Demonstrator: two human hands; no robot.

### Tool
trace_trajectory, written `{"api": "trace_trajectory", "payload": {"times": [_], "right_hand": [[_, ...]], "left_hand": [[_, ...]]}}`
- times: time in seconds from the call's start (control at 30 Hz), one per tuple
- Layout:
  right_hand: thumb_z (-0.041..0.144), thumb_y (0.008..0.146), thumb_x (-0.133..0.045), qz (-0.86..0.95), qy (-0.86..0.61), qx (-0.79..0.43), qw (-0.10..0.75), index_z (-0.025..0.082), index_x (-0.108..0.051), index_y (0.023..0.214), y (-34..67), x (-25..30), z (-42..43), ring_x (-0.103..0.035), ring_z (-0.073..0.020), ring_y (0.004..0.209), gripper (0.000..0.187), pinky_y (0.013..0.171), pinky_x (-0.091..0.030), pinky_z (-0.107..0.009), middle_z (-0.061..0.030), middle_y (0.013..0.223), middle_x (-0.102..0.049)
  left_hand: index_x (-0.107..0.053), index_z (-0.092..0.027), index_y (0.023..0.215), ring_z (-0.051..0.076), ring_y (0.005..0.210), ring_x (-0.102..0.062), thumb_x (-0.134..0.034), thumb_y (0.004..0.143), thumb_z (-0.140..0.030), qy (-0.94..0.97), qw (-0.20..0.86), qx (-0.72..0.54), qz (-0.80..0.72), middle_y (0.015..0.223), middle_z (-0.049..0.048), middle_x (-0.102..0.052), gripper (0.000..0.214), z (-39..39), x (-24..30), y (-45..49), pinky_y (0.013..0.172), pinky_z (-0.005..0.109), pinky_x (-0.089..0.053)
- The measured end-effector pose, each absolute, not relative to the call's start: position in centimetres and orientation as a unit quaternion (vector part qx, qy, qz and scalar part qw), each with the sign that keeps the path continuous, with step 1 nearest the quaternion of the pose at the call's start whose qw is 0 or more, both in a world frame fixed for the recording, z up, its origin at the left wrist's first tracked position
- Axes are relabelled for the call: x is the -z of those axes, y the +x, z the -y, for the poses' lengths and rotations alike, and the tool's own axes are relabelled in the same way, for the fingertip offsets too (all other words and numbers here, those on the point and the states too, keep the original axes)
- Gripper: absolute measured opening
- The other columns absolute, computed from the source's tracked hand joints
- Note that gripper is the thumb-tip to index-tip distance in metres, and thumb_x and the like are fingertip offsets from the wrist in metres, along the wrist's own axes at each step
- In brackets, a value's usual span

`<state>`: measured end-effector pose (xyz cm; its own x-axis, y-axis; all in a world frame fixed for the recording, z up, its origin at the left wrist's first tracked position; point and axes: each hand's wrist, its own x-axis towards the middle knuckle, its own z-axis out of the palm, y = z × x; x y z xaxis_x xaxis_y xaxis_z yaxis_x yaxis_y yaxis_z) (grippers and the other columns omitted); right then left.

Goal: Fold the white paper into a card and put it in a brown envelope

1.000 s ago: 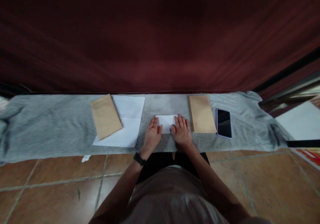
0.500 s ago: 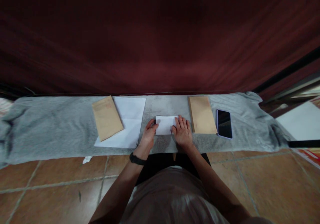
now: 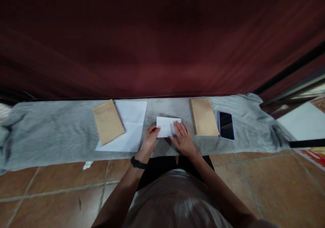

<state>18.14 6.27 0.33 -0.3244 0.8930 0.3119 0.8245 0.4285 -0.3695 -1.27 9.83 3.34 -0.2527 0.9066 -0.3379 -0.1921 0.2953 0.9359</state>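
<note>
A small folded white paper lies on the grey cloth in front of me. My left hand pinches its left edge, fingers curled round it. My right hand lies flat with fingers stretched over the paper's right end. A black band sits on my left wrist. A brown envelope rests on white sheets to the left. A second brown envelope lies to the right.
A dark phone lies right of the second envelope. A dark red curtain hangs behind the cloth. Brown floor tiles run along the near side, with a white scrap on them.
My left hand went from lying flat beside the paper to pinching its left edge. My right hand stayed flat on the right end. The paper's left end has lifted slightly.
</note>
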Motion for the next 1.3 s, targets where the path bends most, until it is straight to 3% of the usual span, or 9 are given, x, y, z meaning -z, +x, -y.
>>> {"api": "trace_trajectory", "payload": {"times": [0.17, 0.23, 0.33, 0.47, 0.67, 0.8, 0.97, 1.17, 1.3], "right_hand": [[0.023, 0.101, -0.04, 0.797, -0.52, -0.136, 0.275, 0.014, -0.037, 0.158, 16.9, -2.0, -5.8, -0.034, -0.0251, 0.151, 0.057, 0.127, -0.024, -0.052, -0.0128, 0.161, -0.042], [0.02, 0.102, -0.034, 0.759, -0.527, -0.193, 0.331, 0.016, -0.044, 0.154, 16.6, -3.0, -6.1, -0.039, -0.0224, 0.149, 0.053, 0.126, -0.028, -0.048, -0.0117, 0.158, -0.046], [0.033, 0.104, -0.037, 0.645, -0.535, -0.314, 0.446, 0.021, -0.056, 0.144, 16.4, -4.4, -6.6, -0.052, -0.0216, 0.138, 0.046, 0.119, -0.04, -0.043, -0.0086, 0.149, -0.057], [0.052, 0.098, -0.049, 0.408, -0.538, -0.472, 0.567, 0.021, -0.068, 0.122, 15.6, -5.0, -6.8, -0.069, -0.0221, 0.105, 0.044, 0.094, -0.057, -0.036, -0.0062, 0.114, -0.075], [0.054, 0.086, -0.064, 0.265, -0.505, -0.54, 0.619, 0.019, -0.067, 0.105, 14.7, -3.6, -6.7, -0.069, -0.0192, 0.085, 0.04, 0.076, -0.058, -0.031, -0.0054, 0.098, -0.075], [0.05, 0.083, -0.065, 0.271, -0.538, -0.512, 0.613, 0.019, -0.066, 0.109, 16.2, -2.2, -6.8, -0.069, -0.0213, 0.091, 0.04, 0.078, -0.058, -0.034, -0.0082, 0.107, -0.074], [0.047, 0.083, -0.062, 0.326, -0.6, -0.456, 0.57, 0.019, -0.061, 0.128, 18.9, -0.4, -6.9, -0.067, -0.0199, 0.076, 0.053, 0.067, -0.059, -0.035, -0.0073, 0.101, -0.072], [0.036, 0.092, -0.051, 0.545, -0.689, -0.289, 0.381, 0.019, -0.052, 0.143, 19.9, -0.2, -6.0, -0.07, -0.0233, 0.082, 0.053, 0.074, -0.057, -0.035, -0.0079, 0.099, -0.075], [0.026, 0.096, -0.043, 0.634, -0.7, -0.18, 0.275, 0.018, -0.051, 0.145, 19.4, -0.8, -5.5, -0.072, -0.0254, 0.093, 0.05, 0.083, -0.056, -0.036, -0.0123, 0.114, -0.074]], "left_hand": [[-0.07, -0.016, 0.083, 0.016, 0.066, -0.065, -0.084, 0.064, -0.037, 0.28, 0.594, -0.497, -0.567, 0.077, 0.0022, -0.071, 0.032, -9.1, -5.2, -0.5, 0.051, 0.023, -0.048], [-0.071, -0.017, 0.094, 0.019, 0.079, -0.07, -0.079, 0.072, -0.051, 0.256, 0.652, -0.492, -0.517, 0.092, 0.0067, -0.075, 0.041, -8.9, -5.9, -0.3, 0.063, 0.028, -0.057], [-0.07, -0.017, 0.107, 0.023, 0.099, -0.071, -0.067, 0.083, -0.063, 0.205, 0.713, -0.478, -0.469, 0.111, 0.0124, -0.074, 0.052, -8.6, -6.3, -0.1, 0.082, 0.035, -0.059], [-0.066, -0.021, 0.115, 0.021, 0.095, -0.072, -0.083, 0.075, -0.045, 0.204, 0.7, -0.452, -0.514, 0.107, 0.0094, -0.075, 0.049, -7.6, -5.7, 1.0, 0.082, 0.033, -0.057], [-0.07, -0.019, 0.109, 0.017, 0.081, -0.069, -0.083, 0.067, -0.033, 0.278, 0.669, -0.461, -0.513, 0.096, 0.0043, -0.075, 0.046, -7.1, -4.6, 2.7, 0.072, 0.026, -0.052], [-0.065, -0.019, 0.123, 0.016, 0.069, -0.066, -0.074, 0.07, -0.024, 0.345, 0.598, -0.447, -0.568, 0.081, -0.0001, -0.073, 0.054, -8.2, -3.8, 1.4, 0.065, 0.026, -0.049], [-0.066, -0.019, 0.125, 0.022, 0.076, -0.067, -0.072, 0.072, -0.015, 0.464, 0.436, -0.399, -0.66, 0.08, 0.002, -0.072, 0.053, -9.5, -3.8, -0.7, 0.078, 0.032, -0.051], [-0.06, -0.021, 0.138, 0.024, 0.08, -0.07, -0.07, 0.079, -0.014, 0.534, 0.351, -0.341, -0.69, 0.086, 0.0041, -0.074, 0.061, -9.4, -3.8, -0.6, 0.085, 0.033, -0.05], [-0.055, -0.018, 0.144, 0.027, 0.094, -0.071, -0.057, 0.088, -0.015, 0.607, 0.271, -0.274, -0.694, 0.11, 0.0119, -0.074, 0.057, -9.1, -2.9, -0.3, 0.091, 0.037, -0.052]]}}
